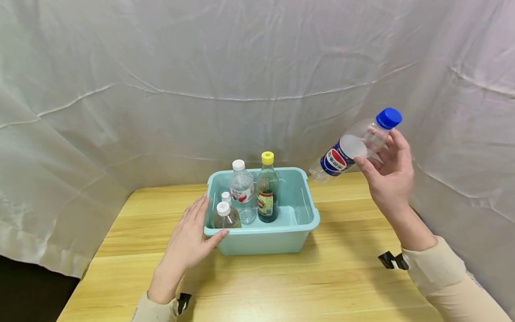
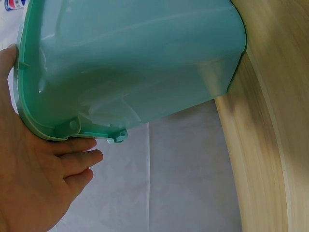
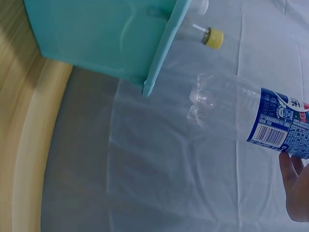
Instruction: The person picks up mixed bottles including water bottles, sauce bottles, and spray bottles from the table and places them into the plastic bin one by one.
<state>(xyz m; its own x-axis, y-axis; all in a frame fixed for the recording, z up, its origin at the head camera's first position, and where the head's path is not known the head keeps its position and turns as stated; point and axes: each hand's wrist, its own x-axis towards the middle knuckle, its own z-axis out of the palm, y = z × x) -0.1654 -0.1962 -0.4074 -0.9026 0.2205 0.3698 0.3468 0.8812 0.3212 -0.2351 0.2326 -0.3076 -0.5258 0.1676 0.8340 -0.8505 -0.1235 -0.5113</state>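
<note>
In the head view, my right hand (image 1: 392, 172) holds a clear plastic Pepsi bottle (image 1: 337, 158) with a blue cap, raised right of the bin. The bottle is tilted, its cap up to the right and its base toward the bin. The right wrist view shows the bottle's clear base (image 3: 224, 104) and blue label beside the bin rim. My left hand (image 1: 189, 239) rests against the front left corner of the light teal plastic bin (image 1: 261, 241), fingers along the left side and thumb at the front rim. The left wrist view shows this hand (image 2: 43, 169) touching the rim.
Inside the bin stand a clear bottle (image 1: 243, 197) with a white cap, a green-tinted glass bottle (image 1: 267, 190) with a yellow cap, and two shorter white-capped bottles (image 1: 226, 218) at the left. The bin sits on a wooden table (image 1: 257, 286); pale cloth (image 1: 241, 89) hangs behind.
</note>
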